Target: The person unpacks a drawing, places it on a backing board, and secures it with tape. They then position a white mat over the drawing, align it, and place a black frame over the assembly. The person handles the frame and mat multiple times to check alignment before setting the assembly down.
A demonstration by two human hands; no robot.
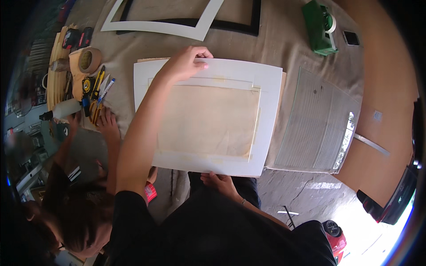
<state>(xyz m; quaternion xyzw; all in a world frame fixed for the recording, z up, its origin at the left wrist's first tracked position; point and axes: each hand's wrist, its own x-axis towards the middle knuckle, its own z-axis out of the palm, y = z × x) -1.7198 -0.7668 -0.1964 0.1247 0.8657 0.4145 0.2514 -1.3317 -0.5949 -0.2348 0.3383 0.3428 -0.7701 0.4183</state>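
Observation:
A white mat board (271,111) lies in front of me, with a beige aged-looking sheet (206,122) fixed at its middle by small yellowish tape pieces. Brown cardboard (282,84) peeks out beneath its right and far edges. My left hand (186,63) reaches across and grips the far edge, thumb on the face and fingers curled over the rim. At the near edge, my right hand (222,184) pinches the board with the thumb on top; its other fingers are partly hidden below.
A glass pane (317,124) lies to the right. Black (253,17) and white (202,33) frames lie beyond, near a green tape dispenser (320,31) and a phone (351,38). At left are a tape roll (90,60), scissors (94,108), a bottle (66,107) and another person's hand (108,123).

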